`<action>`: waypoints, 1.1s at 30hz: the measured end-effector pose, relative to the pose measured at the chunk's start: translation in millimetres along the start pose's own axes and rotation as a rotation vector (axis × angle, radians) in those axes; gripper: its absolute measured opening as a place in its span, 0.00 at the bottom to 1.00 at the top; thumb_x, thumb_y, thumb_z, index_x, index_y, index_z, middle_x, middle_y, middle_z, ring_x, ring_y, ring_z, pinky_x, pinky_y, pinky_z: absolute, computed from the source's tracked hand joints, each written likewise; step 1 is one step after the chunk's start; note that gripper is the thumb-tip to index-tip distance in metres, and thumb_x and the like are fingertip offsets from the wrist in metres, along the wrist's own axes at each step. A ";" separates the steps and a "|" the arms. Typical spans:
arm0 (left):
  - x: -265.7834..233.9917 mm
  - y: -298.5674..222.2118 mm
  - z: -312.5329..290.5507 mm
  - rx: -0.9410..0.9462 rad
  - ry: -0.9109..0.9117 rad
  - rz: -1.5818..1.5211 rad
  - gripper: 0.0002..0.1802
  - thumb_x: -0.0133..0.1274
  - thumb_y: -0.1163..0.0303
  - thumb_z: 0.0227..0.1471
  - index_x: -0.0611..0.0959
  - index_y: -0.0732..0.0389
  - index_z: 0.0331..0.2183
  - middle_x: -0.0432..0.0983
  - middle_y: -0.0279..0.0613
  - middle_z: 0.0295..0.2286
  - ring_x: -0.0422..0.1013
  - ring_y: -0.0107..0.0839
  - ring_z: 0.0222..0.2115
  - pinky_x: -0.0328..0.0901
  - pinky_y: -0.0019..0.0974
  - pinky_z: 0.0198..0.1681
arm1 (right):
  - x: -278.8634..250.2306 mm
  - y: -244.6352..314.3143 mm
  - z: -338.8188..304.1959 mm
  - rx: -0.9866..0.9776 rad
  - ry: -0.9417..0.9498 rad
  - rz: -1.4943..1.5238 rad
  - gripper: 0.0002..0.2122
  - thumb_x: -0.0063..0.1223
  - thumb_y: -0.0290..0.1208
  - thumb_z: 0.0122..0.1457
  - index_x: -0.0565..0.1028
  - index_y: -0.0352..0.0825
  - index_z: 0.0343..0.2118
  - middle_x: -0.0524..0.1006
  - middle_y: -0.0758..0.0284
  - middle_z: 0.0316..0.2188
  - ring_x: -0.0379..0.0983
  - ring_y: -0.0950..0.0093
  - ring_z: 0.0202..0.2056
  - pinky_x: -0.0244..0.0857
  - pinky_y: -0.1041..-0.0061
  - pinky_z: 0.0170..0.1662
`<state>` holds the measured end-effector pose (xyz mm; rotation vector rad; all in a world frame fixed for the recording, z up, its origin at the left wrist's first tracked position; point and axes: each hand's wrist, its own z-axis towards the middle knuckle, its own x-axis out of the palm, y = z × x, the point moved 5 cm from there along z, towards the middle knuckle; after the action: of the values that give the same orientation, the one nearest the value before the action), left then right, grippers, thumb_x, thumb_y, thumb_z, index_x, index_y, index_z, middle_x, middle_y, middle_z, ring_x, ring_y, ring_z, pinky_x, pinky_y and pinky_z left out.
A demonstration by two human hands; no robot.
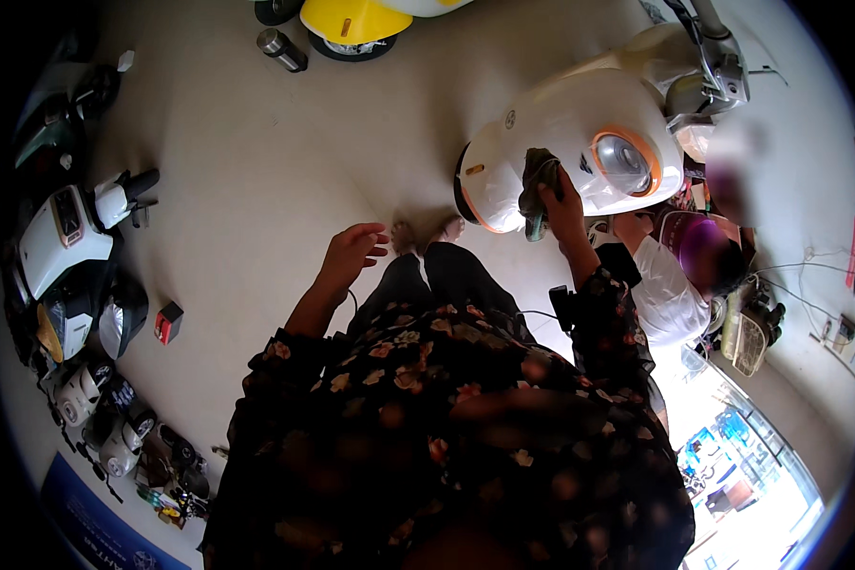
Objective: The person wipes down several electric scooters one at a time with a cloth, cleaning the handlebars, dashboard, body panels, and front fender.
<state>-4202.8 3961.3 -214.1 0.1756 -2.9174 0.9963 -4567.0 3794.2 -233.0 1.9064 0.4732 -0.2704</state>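
Observation:
A dark greenish cloth (539,185) is bunched in my right hand (566,211), whose fingers close round it. The cloth is against or just in front of the white front body of a scooter (560,109); I cannot tell whether they touch. Beside the cloth is the scooter's round headlight (625,163) with an orange ring. A black tyre shows at the scooter's lower left edge. My left hand (353,253) hangs in the air over the floor, fingers apart and slightly bent, with nothing in it.
Another person in a white top (670,294) is close on the right, beside the scooter. Several parked scooters (71,233) line the left side. A steel flask (282,49) stands near a yellow vehicle (351,21). A red and black box (168,323) lies on the floor.

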 end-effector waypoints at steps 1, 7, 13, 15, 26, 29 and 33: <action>-3.2 -0.7 -4.8 0.007 -0.002 -0.018 0.19 0.44 0.66 0.62 0.77 0.61 0.52 0.78 0.41 0.44 0.75 0.32 0.42 0.67 0.36 0.46 | -0.6 -1.7 -6.3 0.069 0.001 0.129 0.24 0.51 0.29 0.63 0.64 0.29 0.61 0.76 0.59 0.49 0.75 0.72 0.47 0.69 0.74 0.51; 6.1 -41.8 3.2 0.066 0.035 0.090 0.19 0.43 0.67 0.62 0.77 0.60 0.52 0.78 0.41 0.44 0.76 0.31 0.42 0.68 0.34 0.45 | -3.7 -38.2 -47.9 0.347 -0.079 0.791 0.16 0.47 0.29 0.66 0.67 0.31 0.54 0.77 0.60 0.43 0.77 0.68 0.42 0.74 0.69 0.46; 53.7 -152.8 32.3 0.345 0.099 0.339 0.18 0.44 0.68 0.63 0.77 0.60 0.52 0.78 0.39 0.43 0.75 0.29 0.41 0.67 0.31 0.44 | -29.7 -116.3 -61.6 0.475 -0.285 1.127 0.14 0.44 0.33 0.67 0.68 0.31 0.51 0.77 0.58 0.42 0.77 0.62 0.43 0.73 0.62 0.47; 79.6 -193.7 33.4 0.449 0.124 0.401 0.18 0.46 0.68 0.63 0.76 0.61 0.53 0.78 0.39 0.45 0.74 0.28 0.42 0.66 0.30 0.44 | -38.2 -142.1 -65.1 0.548 -0.402 1.223 0.15 0.44 0.35 0.67 0.68 0.31 0.50 0.77 0.57 0.43 0.77 0.60 0.44 0.73 0.60 0.48; 231.1 -428.0 -38.2 1.888 0.040 0.991 0.19 0.48 0.80 0.55 0.77 0.69 0.49 0.74 0.50 0.49 0.71 0.44 0.49 0.63 0.44 0.56 | -26.7 -168.1 -58.9 0.497 -0.908 1.576 0.15 0.42 0.37 0.68 0.71 0.30 0.47 0.79 0.58 0.40 0.78 0.63 0.43 0.71 0.62 0.50; 264.5 -470.1 -26.3 2.072 0.158 1.147 0.19 0.49 0.76 0.56 0.78 0.67 0.50 0.72 0.51 0.52 0.69 0.48 0.53 0.62 0.46 0.57 | -3.0 -157.3 -40.0 0.446 -1.073 1.657 0.15 0.43 0.37 0.67 0.70 0.30 0.48 0.79 0.57 0.39 0.78 0.61 0.42 0.72 0.60 0.48; 304.3 -499.0 13.0 2.040 0.376 1.457 0.26 0.51 0.69 0.57 0.73 0.60 0.57 0.64 0.50 0.59 0.57 0.53 0.61 0.52 0.50 0.63 | 36.4 -128.1 -15.5 0.476 -1.316 1.657 0.14 0.43 0.33 0.66 0.67 0.31 0.50 0.76 0.57 0.39 0.77 0.62 0.40 0.74 0.58 0.44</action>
<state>-4442.6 3534.0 104.7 -1.7408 -0.2043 2.7956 -4592.2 3856.8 -348.9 1.4873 -2.0493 -0.4121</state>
